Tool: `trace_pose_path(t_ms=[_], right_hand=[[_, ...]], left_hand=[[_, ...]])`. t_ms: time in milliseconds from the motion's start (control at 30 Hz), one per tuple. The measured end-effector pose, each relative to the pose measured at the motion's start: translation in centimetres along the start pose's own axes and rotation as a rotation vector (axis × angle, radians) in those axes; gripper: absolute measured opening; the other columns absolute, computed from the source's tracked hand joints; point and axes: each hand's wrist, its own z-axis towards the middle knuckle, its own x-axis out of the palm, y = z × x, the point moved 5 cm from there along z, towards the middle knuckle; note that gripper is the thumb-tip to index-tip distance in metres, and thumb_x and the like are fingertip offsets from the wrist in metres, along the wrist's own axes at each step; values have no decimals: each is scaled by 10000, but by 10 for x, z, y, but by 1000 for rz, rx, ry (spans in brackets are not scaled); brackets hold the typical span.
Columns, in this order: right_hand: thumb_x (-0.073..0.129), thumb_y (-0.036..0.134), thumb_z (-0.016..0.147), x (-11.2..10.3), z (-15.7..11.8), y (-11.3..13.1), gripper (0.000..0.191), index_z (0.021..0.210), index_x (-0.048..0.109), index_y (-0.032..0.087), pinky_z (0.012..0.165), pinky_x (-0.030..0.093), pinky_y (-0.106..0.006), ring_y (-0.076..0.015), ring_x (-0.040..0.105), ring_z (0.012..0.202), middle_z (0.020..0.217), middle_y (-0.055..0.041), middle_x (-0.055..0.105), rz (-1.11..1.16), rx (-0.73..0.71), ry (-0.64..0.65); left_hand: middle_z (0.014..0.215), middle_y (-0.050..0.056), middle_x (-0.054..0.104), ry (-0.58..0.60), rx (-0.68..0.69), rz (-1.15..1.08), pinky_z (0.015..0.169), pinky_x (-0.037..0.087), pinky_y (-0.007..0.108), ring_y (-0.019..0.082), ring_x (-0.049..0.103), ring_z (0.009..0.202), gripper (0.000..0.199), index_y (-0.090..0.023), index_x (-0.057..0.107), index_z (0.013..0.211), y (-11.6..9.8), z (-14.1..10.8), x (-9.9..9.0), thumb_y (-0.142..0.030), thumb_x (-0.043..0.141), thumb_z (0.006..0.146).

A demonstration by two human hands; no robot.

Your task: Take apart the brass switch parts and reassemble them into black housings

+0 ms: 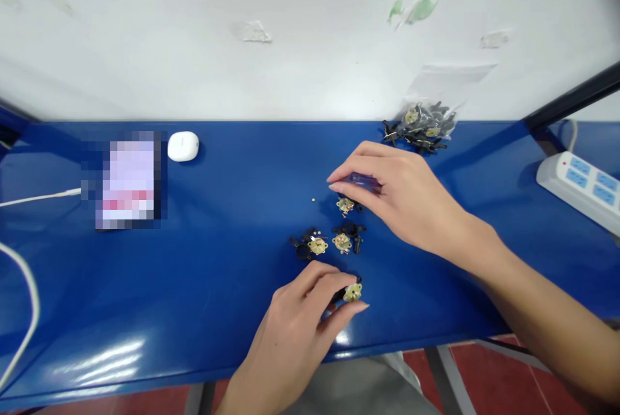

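My left hand [303, 321] is closed near the table's front edge, thumb and fingers around a small black part with a brass-coloured plate [353, 292]. My right hand [407, 192] is farther back, its thumb and index fingertips close together. A translucent blue-purple handle-like object [365, 181] lies within its grip; its kind is unclear. Just below those fingertips sits a brass plate with black pieces [345, 205]. Between my hands are two more small groups, one brass plate [318, 246] on the left and another brass plate [341, 242] on the right, with black pieces around them.
A clear plastic bag [431, 118] with black and brass parts leans on the white wall at the back. A white power strip [581, 186] is at the right. A white case [183, 146] and a blurred-out phone [128, 179] with a cable lie left. A tiny bit [313, 199] lies mid-table.
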Motion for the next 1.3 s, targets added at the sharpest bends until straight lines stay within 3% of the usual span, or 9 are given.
trace_pose_path(t_ms=[167,333,433,633,767,900,1100,1200,1300], right_hand=[[677,389,1111,-24,-28,5,173,1124,824,299,683,478,-352,-177,667,786,1053,-13,781,72,121,-62],[726,514,1068,-32,-66,5,171,1107,832,386,683,490,-334,-168,699,818,1041,47,810,179,327,-89],[744,527,1053,-22,-88,3,157,1130,826,417,752,534,-314,-178,736,928,1091,64,822,281,440,-66],[697,585,1065,11,-117,6,259,1207,812,401,685,517,-306,-209,723,990,1110,23,813,508,624,95],[656,639,1071,29,-127,15,361,1278,799,380,646,478,-310,-188,653,838,973,6,776,611,675,215],[655,656,1066,38,-133,21,421,1352,763,367,616,417,-305,-155,541,705,833,20,685,709,716,274],[641,648,1079,49,-129,32,455,1392,737,333,690,407,-324,-170,547,776,878,2,661,916,696,381],[659,650,1070,57,-130,37,495,1443,674,326,747,421,-339,-177,556,815,916,3,651,1029,710,436],[705,614,1058,63,-135,35,420,1375,672,341,778,428,-325,-161,566,836,935,23,621,1158,735,425]], left_hand=[[1168,-20,791,-36,-10,-38,655,576,215,78,680,687,259,-257,721,1256,1,-2,-3,-168,813,1030],[1226,-7,798,-87,30,-68,884,611,169,86,776,965,287,-243,743,1261,-4,-1,-6,-63,760,1038],[1231,13,782,-120,65,-77,1001,599,177,101,767,1096,438,-243,736,1405,-10,0,-9,-19,738,1029],[1237,32,690,-113,-45,-205,950,633,231,111,782,1041,551,-306,704,1528,-7,-1,-13,-39,690,1046],[1188,3,706,-131,-155,-214,890,635,231,118,762,1037,427,-374,791,1375,-5,-2,-14,-113,738,1041],[1068,-50,812,-213,-188,-250,866,625,210,108,776,965,315,-356,830,1181,-9,-3,-16,-114,838,979],[1073,-56,861,-396,-275,-356,1057,630,277,185,833,1140,341,-317,797,1048,-9,-11,-21,-60,928,865],[1008,-41,846,-447,-281,-436,972,673,313,198,841,1036,341,-296,762,985,-9,-11,-20,-45,940,838],[972,-31,821,-460,-292,-507,863,690,315,194,827,926,361,-280,720,960,-8,-9,-16,-45,954,817]])
